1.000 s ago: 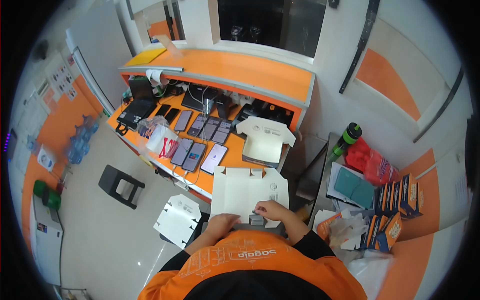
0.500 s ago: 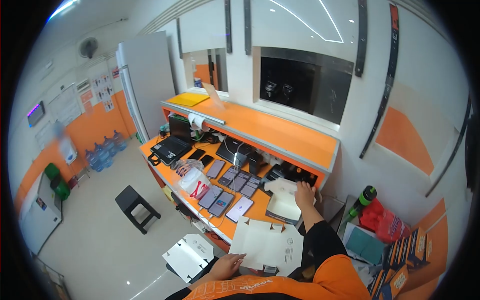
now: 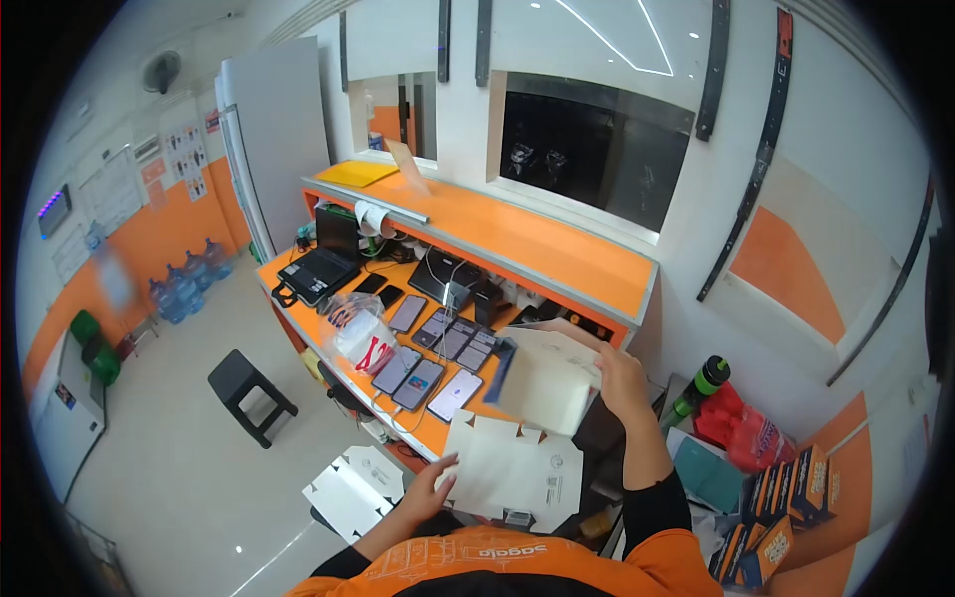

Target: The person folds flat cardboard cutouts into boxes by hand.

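Observation:
My right hand [image 3: 623, 383] is closed on the upper right edge of an open box [image 3: 545, 383], cream inside with a dark blue side, tilted above the desk's right end. My left hand [image 3: 430, 488] has its fingers apart beside the left edge of a flat, unfolded cream box sheet [image 3: 512, 468], which lies near my body. A small grey piece [image 3: 518, 517] rests at the sheet's lower edge. Several phones [image 3: 456, 395] lie on the orange desk, left of the tilted box.
A laptop [image 3: 320, 271] and a plastic bag [image 3: 360, 338] occupy the desk's left part. Another cream sheet [image 3: 355, 491] lies at lower left, near a black stool [image 3: 251, 395]. Dark blue boxes [image 3: 766, 552], a red bag [image 3: 746, 430] and a green-black bottle [image 3: 700, 386] are at right.
My right hand went from the flat sheet to the open box, which is now lifted and tilted leftward. My left hand has opened at the sheet's left edge. The camera view has shifted.

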The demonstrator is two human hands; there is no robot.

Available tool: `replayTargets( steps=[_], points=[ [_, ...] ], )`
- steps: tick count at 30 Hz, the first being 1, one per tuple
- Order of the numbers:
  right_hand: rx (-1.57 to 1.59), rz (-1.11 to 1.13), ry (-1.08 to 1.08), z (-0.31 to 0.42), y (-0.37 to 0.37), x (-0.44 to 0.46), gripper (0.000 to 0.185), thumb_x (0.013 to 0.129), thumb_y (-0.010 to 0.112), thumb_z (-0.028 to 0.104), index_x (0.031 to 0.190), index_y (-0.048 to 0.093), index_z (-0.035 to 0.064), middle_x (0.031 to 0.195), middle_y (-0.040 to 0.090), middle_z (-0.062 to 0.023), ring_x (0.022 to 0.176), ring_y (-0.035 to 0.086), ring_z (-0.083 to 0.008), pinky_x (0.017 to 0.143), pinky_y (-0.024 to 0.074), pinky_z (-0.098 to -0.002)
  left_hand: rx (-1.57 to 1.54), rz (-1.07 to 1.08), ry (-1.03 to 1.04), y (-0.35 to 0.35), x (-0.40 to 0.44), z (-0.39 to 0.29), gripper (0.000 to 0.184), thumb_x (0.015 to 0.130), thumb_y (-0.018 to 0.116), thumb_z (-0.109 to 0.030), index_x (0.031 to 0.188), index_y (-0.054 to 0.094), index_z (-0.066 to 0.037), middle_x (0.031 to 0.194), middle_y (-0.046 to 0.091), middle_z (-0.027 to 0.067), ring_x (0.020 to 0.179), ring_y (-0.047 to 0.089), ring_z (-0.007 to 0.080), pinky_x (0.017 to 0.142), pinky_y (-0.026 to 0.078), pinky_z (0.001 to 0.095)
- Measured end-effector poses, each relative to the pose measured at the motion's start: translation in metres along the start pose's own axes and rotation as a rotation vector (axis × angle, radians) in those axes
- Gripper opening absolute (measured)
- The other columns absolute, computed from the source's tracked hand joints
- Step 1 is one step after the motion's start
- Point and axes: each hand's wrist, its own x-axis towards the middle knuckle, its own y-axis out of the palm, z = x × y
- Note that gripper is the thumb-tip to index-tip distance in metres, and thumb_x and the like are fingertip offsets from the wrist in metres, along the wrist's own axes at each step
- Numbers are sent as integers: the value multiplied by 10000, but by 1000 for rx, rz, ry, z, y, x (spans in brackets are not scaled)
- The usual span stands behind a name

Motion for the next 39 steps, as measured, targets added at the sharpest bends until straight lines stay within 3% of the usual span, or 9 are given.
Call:
replayTargets(
  steps=[5,11,15,17,22,25,30,34,39],
  points=[
    [440,65,-45,39,-15,-45,215,863,570,4,1061,649,24,933,671,-193,912,636,-383,801,501,-420,-761,195,-117,4,49,-33,846,975,348,-672,1561,195,-80,1563,299,153,1433,314,313,1157,274,456],
    [593,161,-41,59,4,-94,218,842,560,-47,1023,652,33,972,690,-124,902,645,-326,812,505,-392,-813,338,61,-27,66,-104,942,881,377,-785,1532,298,-108,1546,343,171,1438,320,291,1176,240,444],
    [472,162,-172,64,4,-101,188,821,577,-7,982,649,59,1023,692,-89,928,635,-295,859,475,-391,-487,505,15,-68,84,-140,909,911,342,-757,1474,401,-45,1502,414,182,1392,401,330,1150,309,472],
    [323,188,-295,68,0,-102,174,812,587,27,967,647,78,1066,685,-69,957,627,-263,879,453,-384,-444,576,125,-74,95,-140,795,942,495,-619,1470,410,-31,1504,416,188,1366,440,343,1130,352,444],
    [104,185,-495,93,2,-112,146,813,594,97,952,634,120,1151,657,-27,979,605,-182,867,417,-354,37,596,-25,-48,85,-157,594,1000,524,-419,1427,470,-10,1348,586,169,1185,606,257,994,471,329],
    [89,231,-500,105,-1,-115,133,823,589,121,951,626,125,1136,664,-32,940,602,-171,836,418,-337,137,719,-91,-44,76,-177,591,995,550,-398,1434,464,-12,1329,602,155,1197,583,184,971,475,298],
    [42,146,-558,114,2,-116,115,810,605,116,925,617,120,1083,670,-32,891,585,-172,790,429,-344,508,627,-82,-45,65,-206,481,984,536,-312,1436,501,-152,944,720,180,780,705,316,705,541,382],
    [14,110,-621,122,5,-114,105,790,622,107,893,606,122,1019,669,-18,833,575,-160,763,431,-331,750,706,-86,-37,72,-194,484,866,557,-133,1349,556,-145,959,715,169,842,701,346,734,543,430],
    [62,110,-648,132,-3,-113,108,772,642,106,865,593,125,972,659,4,792,580,-149,748,430,-327,956,786,-15,-31,68,-194,515,907,516,-162,1421,498,-185,919,700,199,791,684,361,717,534,441]
  ],
)
